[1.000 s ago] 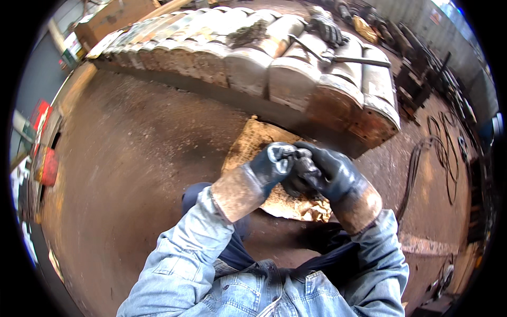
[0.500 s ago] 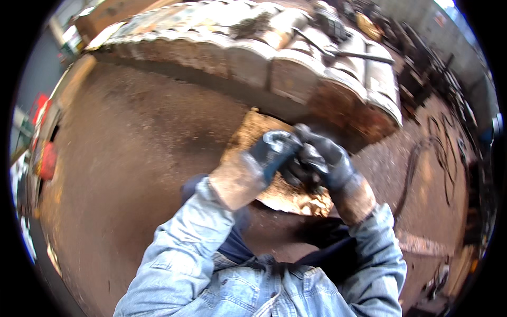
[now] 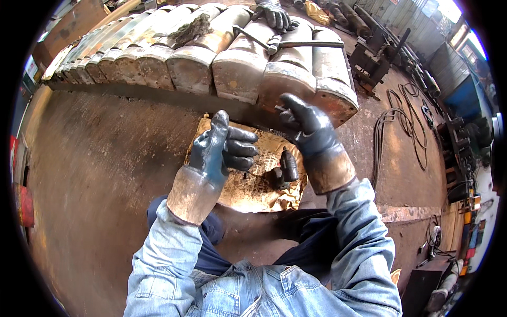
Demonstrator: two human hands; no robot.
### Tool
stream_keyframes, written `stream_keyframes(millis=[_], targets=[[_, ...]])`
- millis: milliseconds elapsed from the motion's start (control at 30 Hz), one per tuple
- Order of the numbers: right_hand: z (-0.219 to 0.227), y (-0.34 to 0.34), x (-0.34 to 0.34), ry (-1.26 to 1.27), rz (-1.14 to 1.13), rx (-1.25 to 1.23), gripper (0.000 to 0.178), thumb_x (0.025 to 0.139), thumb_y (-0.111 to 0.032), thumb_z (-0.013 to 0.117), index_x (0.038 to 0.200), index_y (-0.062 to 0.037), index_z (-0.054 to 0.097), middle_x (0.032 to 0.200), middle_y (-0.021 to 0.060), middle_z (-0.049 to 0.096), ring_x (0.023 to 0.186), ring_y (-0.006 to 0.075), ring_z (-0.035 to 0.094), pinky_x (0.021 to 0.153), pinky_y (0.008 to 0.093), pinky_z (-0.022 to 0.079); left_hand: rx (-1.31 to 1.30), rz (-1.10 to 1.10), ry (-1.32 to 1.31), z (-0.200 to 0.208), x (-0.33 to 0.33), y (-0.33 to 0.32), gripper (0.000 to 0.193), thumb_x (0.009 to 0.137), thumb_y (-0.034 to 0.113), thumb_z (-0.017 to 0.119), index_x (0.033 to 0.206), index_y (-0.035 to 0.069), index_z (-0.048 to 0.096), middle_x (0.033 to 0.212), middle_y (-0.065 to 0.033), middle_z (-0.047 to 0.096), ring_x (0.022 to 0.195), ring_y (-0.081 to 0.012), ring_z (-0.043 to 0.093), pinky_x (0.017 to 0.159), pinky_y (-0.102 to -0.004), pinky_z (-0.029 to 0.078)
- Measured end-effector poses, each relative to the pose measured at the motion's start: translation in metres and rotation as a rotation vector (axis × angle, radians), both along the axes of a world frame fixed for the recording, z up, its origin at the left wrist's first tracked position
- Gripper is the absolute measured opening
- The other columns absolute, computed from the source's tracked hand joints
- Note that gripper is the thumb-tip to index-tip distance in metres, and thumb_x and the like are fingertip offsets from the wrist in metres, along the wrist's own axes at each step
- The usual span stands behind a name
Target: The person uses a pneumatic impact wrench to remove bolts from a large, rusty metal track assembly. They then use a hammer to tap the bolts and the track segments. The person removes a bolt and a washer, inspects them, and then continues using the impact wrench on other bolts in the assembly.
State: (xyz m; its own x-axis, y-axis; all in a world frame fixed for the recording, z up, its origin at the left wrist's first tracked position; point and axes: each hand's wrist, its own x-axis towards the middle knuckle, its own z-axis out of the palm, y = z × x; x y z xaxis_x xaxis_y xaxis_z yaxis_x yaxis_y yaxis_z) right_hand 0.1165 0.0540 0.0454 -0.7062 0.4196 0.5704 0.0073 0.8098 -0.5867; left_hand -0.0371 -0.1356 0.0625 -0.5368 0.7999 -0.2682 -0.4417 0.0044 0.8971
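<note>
My left hand (image 3: 219, 145), in a dark coated glove with a dirty pale cuff, is raised over the near part of a brown paper sack (image 3: 251, 198). Its thumb points up and its fingers stretch apart, holding nothing. To the right, my right hand (image 3: 314, 124) wears a matching glove, its fingers curled and pinched together. A small light-coloured bit shows at the fingertips, too small to name. Between the hands, a dark bullet-shaped metal piece (image 3: 288, 165) lies on the sack, against a shorter dark part (image 3: 277, 178). Neither hand touches them.
Beyond the sack runs a row of large worn metal blocks with rounded tops (image 3: 240, 71). On them rest a hammer (image 3: 311, 44), a dark fibrous clump (image 3: 193, 29) and a dark glove (image 3: 274, 16); whether a hand fills it, I cannot tell. A cable (image 3: 377, 137) coils on the right.
My hands were close together over the sack, around something dark and blurred. Now they are apart, the left one spread. The view has shifted, bringing the blocks left and up.
</note>
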Motion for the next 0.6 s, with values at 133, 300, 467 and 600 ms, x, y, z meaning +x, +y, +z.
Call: stream_keyframes(millis=[133, 300, 467, 600], targets=[[-0.016, 0.093, -0.009, 0.004, -0.029, -0.443, 0.046, 0.089, 0.007, 0.067, 0.132, -0.0075, 0.062, 0.106, 0.0122, 0.072, 0.097, 0.0194, 0.070, 0.075, 0.0336, 0.059, -0.007, -0.037, -0.052, -0.002, -0.003, 0.016, 0.082, 0.097, 0.069, 0.045, 0.100, -0.009, 0.071, 0.073, -0.0137, 0.069, 0.056, -0.0186, 0.063, 0.052, -0.0296, 0.054], [0.095, 0.132, -0.053, 0.162, -0.039, 0.553, 0.039, 0.097, -0.009, 0.064, 0.131, 0.0096, 0.058, 0.116, 0.0170, 0.071, 0.105, 0.0229, 0.069, 0.087, 0.0338, 0.058, 0.010, 0.013, -0.024, -0.002, -0.020, 0.010, 0.081, 0.098, 0.067, 0.045, 0.102, -0.011, 0.070, 0.073, -0.0145, 0.068, 0.060, -0.0199, 0.065, 0.053, -0.0316, 0.056], [0.063, 0.156, -0.040, 0.353, -0.022, 0.284, 0.043, 0.095, -0.022, 0.066, 0.134, -0.0048, 0.062, 0.124, 0.0177, 0.068, 0.116, 0.0316, 0.065, 0.102, 0.0392, 0.051, 0.019, 0.018, -0.093, -0.013, -0.023, 0.024, 0.077, 0.099, 0.063, 0.048, 0.102, -0.010, 0.070, 0.074, -0.0154, 0.068, 0.059, -0.0221, 0.065, 0.052, -0.0323, 0.057], [-0.005, 0.141, -0.042, -0.209, -0.334, 0.607, 0.044, 0.085, -0.017, 0.073, 0.128, -0.0111, 0.066, 0.127, 0.0164, 0.067, 0.120, 0.0353, 0.062, 0.104, 0.0429, 0.050, 0.033, -0.005, -0.116, -0.015, -0.025, 0.034, 0.074, 0.098, 0.063, 0.051, 0.102, -0.009, 0.070, 0.076, -0.0152, 0.070, 0.062, -0.0214, 0.069, 0.054, -0.0319, 0.059]])
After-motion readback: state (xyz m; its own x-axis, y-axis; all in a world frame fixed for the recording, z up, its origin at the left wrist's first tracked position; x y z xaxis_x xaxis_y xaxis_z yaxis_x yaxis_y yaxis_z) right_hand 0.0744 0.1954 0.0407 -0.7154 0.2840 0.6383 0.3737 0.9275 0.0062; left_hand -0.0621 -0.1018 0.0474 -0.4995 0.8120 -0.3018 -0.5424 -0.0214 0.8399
